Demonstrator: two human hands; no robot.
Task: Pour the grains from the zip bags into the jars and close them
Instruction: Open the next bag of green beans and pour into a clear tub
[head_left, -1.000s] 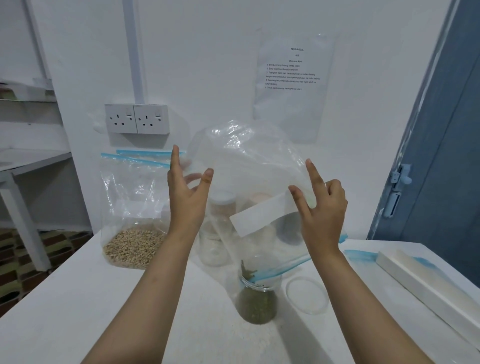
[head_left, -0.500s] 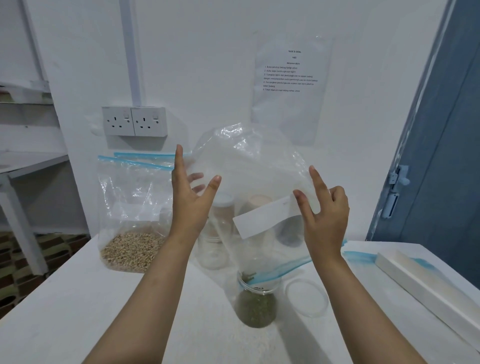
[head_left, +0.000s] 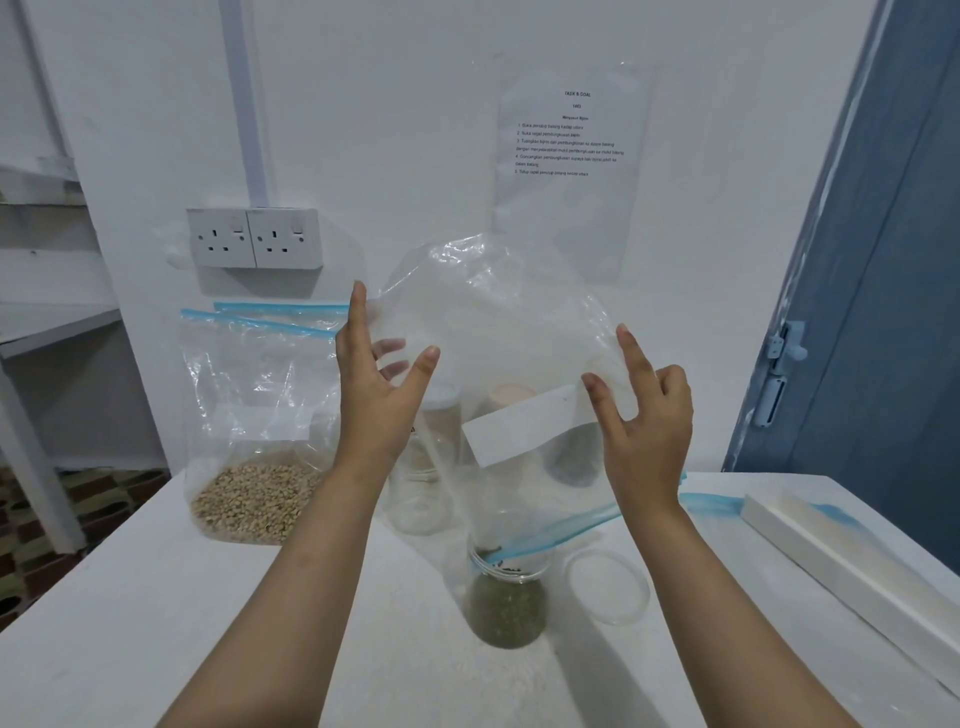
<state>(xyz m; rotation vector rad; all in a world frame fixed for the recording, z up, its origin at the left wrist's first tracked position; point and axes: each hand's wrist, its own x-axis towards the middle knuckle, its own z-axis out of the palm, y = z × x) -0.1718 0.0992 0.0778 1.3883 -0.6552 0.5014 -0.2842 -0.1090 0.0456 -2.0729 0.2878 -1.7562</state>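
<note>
Both forearms enter from the bottom edge, elbows cut off. Nearest on the white table (head_left: 156, 597): an open jar (head_left: 508, 597) about half full of dark green grains, its rim partly veiled by plastic. A clear round lid (head_left: 608, 586) lies flat just right of the jar, hard to see against the tabletop. A long white box (head_left: 852, 577) runs off the right edge.

Above the jar, an upside-down clear zip bag (head_left: 498, 332) hangs with its blue zip mouth down at the jar opening; a few green grains cling near the mouth, the rest of the bag looks emptied. A white label strip shows on it. The left hand (head_left: 376, 395) pinches the bag's upturned left corner, thumb in front, fingers seen dimly through the plastic. The right hand (head_left: 644, 415) pinches the right corner between thumb and index finger, other fingers curled.

Behind the bag, three more jars (head_left: 426, 467) are blurred by the plastic; contents cannot be told. To the left a second zip bag (head_left: 260, 426) stands against the wall, zip up, tan grains in its bottom. On the wall: a double socket (head_left: 254, 238) and a sleeved instruction sheet (head_left: 569, 156), text too small to read. A blue door (head_left: 883, 260) is cut off at right.
</note>
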